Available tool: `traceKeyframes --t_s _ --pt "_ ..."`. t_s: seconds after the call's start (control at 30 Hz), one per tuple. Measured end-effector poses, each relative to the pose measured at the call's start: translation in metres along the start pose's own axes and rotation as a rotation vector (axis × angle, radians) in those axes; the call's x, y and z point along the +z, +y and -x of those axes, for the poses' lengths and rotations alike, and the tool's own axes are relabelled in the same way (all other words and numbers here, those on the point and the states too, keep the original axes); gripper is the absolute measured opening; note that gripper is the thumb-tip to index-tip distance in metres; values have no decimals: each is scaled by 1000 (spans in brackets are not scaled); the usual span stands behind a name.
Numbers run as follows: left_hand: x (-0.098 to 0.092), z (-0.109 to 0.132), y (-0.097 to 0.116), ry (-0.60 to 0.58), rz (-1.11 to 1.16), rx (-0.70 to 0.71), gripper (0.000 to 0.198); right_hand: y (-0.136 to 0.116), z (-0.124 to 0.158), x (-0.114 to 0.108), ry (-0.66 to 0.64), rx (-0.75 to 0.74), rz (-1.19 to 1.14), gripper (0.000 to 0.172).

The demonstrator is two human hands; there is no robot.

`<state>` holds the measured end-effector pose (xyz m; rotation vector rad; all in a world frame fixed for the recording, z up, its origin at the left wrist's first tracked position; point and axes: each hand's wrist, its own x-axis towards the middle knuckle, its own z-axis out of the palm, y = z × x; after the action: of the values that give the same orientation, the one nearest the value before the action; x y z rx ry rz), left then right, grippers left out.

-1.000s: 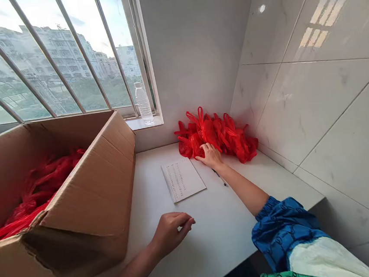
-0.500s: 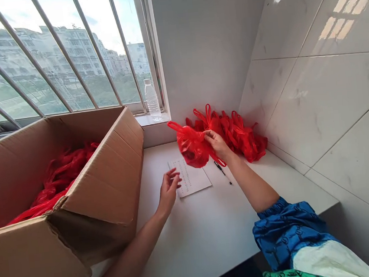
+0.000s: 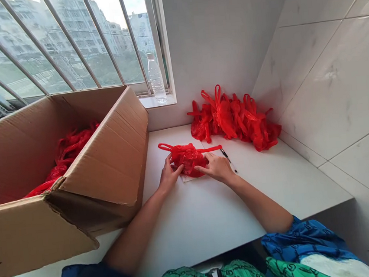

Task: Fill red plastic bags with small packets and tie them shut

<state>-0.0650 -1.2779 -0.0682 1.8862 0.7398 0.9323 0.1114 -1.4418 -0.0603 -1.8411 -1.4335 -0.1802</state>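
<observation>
A red plastic bag (image 3: pixel 189 159) sits low over the white table between my two hands, its loop handles sticking out left and right. My left hand (image 3: pixel 170 173) grips its left side, thumb in front. On the right side my right hand (image 3: pixel 218 166) holds it, thumb and fingers closed on the plastic. What the bag contains cannot be made out. Mostly hidden under the bag is a printed sheet of paper (image 3: pixel 188 179). A black pen (image 3: pixel 228 159) lies just right of my right hand.
A large open cardboard box (image 3: pixel 104 157) with red bags (image 3: pixel 64 161) inside stands at the left. Several more red bags (image 3: pixel 235 118) are heaped against the back wall. On the windowsill stands a clear water bottle (image 3: pixel 156 78). Tiled wall (image 3: pixel 336 84) bounds the right side.
The red bag has come down from the air onto the paper. My left hand, previously free, now holds the bag as well. The view has tilted downward.
</observation>
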Motion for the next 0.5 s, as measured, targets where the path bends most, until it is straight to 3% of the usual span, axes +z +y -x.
traceKeyframes --t_s 0.1,0.27,0.5 --pt "1 2 3 -4 -75 53 68 4 -6 14 -99 106 -129 48" --pt "-5 9 12 50 92 46 51 27 -18 23 -96 141 -686 37" --pt "-12 14 11 228 -237 206 43 41 -14 8 54 159 -598 43"
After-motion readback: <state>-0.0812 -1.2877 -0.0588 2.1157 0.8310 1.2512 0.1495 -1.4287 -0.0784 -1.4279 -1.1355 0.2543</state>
